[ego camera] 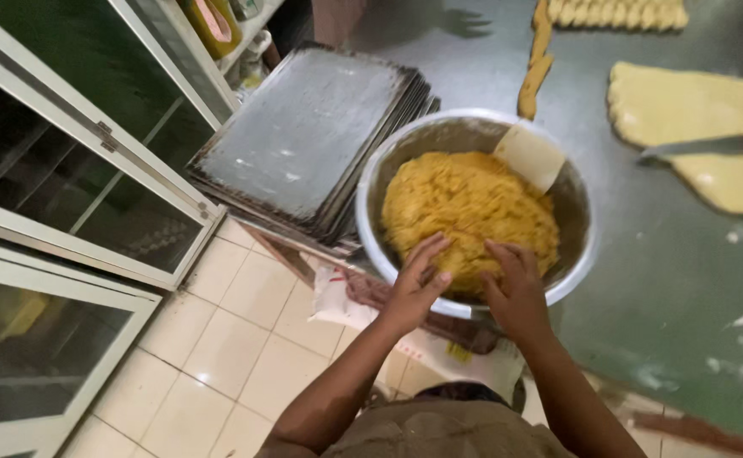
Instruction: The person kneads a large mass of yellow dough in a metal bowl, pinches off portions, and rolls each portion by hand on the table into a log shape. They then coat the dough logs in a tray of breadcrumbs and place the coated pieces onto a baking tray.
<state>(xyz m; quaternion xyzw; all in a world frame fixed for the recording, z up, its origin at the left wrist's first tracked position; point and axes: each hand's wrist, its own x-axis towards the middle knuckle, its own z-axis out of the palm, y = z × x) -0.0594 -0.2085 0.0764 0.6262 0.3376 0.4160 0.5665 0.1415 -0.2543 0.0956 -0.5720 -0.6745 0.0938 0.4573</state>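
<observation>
both hands, left hand (pixel 418 284) and right hand (pixel 515 284), lie spread and flat on the yellow dough (pixel 465 212) in the metal bowl (pixel 371 182) on the table (pixel 668 280), with baking trays (pixel 303 136) at nine o'clock.

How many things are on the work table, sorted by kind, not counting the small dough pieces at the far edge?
Metal bowl of yellow dough: 1
Scraper: 1
Stack of baking trays: 1
Rolled dough sheet: 1
Total: 4
Left hand and right hand press the dough.
</observation>
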